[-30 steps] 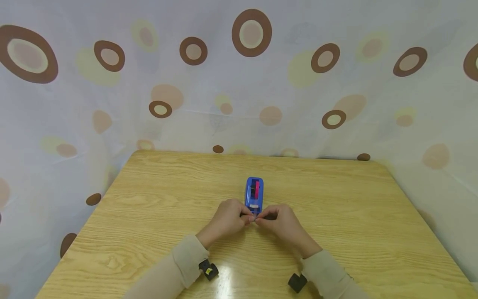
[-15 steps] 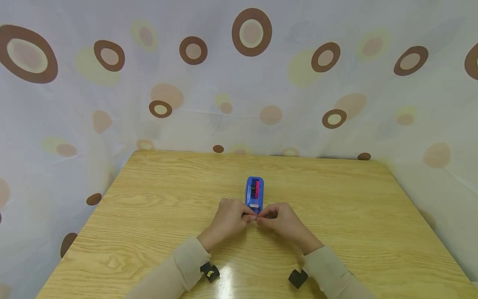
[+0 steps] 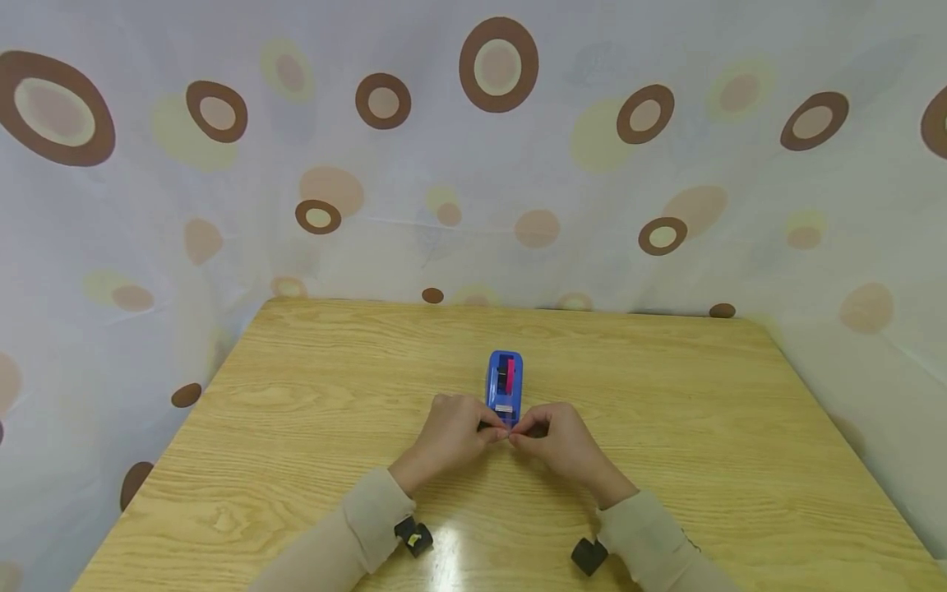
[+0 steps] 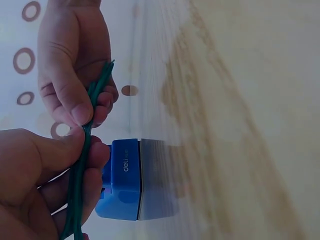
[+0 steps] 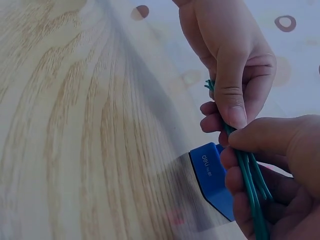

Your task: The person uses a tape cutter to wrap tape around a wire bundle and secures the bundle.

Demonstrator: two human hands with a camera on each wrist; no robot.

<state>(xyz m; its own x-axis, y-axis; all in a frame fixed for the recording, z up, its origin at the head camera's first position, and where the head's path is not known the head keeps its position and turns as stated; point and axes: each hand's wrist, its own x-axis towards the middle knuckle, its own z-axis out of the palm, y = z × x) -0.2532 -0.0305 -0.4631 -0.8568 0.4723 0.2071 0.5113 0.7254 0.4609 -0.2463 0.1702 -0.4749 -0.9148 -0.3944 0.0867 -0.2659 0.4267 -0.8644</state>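
My left hand (image 3: 453, 432) and right hand (image 3: 564, 440) meet fingertip to fingertip at the near end of a blue tape dispenser (image 3: 497, 395) with a pink core. Both pinch a bundle of thin green stem-like strands, hardly visible from the head. In the left wrist view the bundle (image 4: 77, 182) runs through the near left fingers up into the right hand (image 4: 62, 70). From the right wrist, the strands (image 5: 248, 175) lie across the right fingers, their other end in the left hand (image 5: 232, 65). Whether tape touches the bundle is hidden behind the fingers.
The dispenser stands on a wooden table (image 3: 666, 386). A spotted light curtain (image 3: 414, 164) hangs behind and at both sides. Small black devices (image 3: 589, 557) sit at each sleeve cuff.
Both hands keep pinching at the same spot, with only tiny shifts of the fingertips. The dispenser stays where it was.
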